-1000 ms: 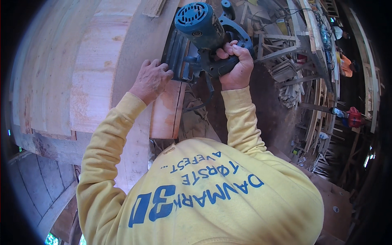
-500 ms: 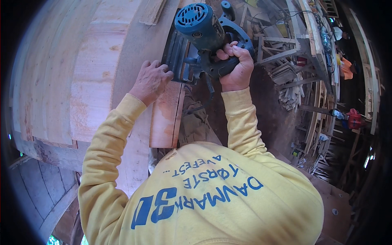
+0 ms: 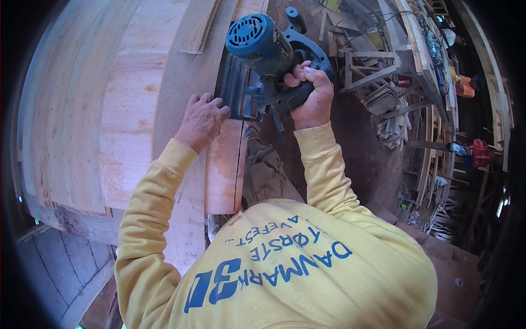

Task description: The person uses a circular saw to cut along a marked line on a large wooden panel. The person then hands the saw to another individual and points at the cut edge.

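Observation:
A blue circular saw (image 3: 255,41) sits on a pale wooden board (image 3: 224,186) along the right edge of the work surface. My right hand (image 3: 312,98) is wrapped round its rear handle, with the thumb on top. My left hand (image 3: 203,120) lies at the near left corner of the saw's dark base plate (image 3: 230,90), fingers curled down against it; the fingertips and thumb are hidden. A dark line runs lengthwise near the board's right edge. The saw's blade is out of sight, and a dark cord (image 3: 279,131) hangs from its near end.
Wide planks (image 3: 126,120) cover the left side, dusted with sawdust. A loose wood strip (image 3: 200,24) lies beyond the saw. At right stand a wooden frame (image 3: 372,71) and a pile of offcuts (image 3: 392,115). A red object (image 3: 480,153) is farther right.
The view has shifted, so the board, planks and saw all appear lower in the picture. Both hands keep their places on the saw; any movement of it along the board is too slight to tell.

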Tool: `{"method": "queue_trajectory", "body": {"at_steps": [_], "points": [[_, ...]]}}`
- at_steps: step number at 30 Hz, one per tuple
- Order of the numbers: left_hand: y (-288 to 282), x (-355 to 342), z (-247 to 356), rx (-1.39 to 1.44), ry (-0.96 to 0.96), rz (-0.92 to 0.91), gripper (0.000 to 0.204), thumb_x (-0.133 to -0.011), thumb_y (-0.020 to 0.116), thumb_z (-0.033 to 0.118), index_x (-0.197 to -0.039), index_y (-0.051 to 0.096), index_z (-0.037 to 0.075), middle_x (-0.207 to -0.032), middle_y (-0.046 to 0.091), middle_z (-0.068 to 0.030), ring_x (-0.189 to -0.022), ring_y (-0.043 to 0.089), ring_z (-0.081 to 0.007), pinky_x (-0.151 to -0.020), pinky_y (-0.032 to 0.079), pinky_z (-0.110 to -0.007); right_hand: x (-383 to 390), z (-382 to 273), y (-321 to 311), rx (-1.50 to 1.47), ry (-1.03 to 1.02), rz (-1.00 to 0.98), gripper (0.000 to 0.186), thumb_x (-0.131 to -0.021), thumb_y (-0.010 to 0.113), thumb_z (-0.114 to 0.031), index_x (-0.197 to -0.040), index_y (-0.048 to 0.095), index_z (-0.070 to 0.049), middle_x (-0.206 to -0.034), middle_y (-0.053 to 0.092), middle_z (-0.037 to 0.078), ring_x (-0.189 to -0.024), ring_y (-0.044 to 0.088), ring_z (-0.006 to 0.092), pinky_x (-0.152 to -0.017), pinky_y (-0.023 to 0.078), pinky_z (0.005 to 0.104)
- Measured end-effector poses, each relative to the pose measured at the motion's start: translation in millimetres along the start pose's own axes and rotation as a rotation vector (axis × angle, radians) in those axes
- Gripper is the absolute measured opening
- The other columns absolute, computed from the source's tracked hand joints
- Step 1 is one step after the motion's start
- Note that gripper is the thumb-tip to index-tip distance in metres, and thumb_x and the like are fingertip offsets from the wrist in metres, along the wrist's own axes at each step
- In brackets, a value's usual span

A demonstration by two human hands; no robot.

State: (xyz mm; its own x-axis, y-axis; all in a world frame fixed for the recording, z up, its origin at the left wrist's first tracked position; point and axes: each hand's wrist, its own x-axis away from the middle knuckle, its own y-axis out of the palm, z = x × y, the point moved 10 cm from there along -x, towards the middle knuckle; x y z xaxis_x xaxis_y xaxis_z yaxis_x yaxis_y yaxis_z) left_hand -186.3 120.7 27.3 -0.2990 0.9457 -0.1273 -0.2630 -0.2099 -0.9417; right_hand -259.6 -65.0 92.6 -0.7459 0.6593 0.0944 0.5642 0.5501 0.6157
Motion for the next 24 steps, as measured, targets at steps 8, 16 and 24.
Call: {"method": "queue_trajectory", "body": {"at_steps": [8,16,24], "points": [[-0.4,-6.4,-4.0,0.028,0.007,-0.013,0.028,-0.069,0.080,0.009,-0.094,0.070,0.014,-0.095,0.060,-0.0020,-0.100,0.056,-0.0227,-0.089,0.041,-0.038,-9.1,-0.9,-1.8,-0.012,0.000,-0.013,0.020,-0.087,0.062,-0.010,-0.105,0.053,-0.006,-0.082,0.052,0.002,-0.075,0.052,0.0180,-0.073,0.048,0.0307],[-1.1,-12.1,-7.4,0.029,0.017,0.015,0.026,-0.071,0.079,0.008,-0.095,0.070,0.014,-0.097,0.061,-0.0020,-0.101,0.056,-0.0227,-0.089,0.041,-0.039,-19.3,-1.5,-2.7,-0.002,-0.009,-0.031,0.018,-0.088,0.062,-0.011,-0.103,0.053,-0.007,-0.082,0.052,0.003,-0.075,0.053,0.0177,-0.073,0.048,0.0309],[-2.3,-22.2,-13.0,0.018,0.024,0.041,0.022,-0.074,0.076,0.007,-0.093,0.069,0.014,-0.097,0.061,-0.0017,-0.100,0.056,-0.0227,-0.089,0.041,-0.039,-32.3,-5.5,-0.6,-0.007,-0.028,-0.034,0.017,-0.088,0.061,-0.011,-0.102,0.053,-0.007,-0.082,0.052,0.003,-0.076,0.052,0.0177,-0.073,0.049,0.0312]]}}
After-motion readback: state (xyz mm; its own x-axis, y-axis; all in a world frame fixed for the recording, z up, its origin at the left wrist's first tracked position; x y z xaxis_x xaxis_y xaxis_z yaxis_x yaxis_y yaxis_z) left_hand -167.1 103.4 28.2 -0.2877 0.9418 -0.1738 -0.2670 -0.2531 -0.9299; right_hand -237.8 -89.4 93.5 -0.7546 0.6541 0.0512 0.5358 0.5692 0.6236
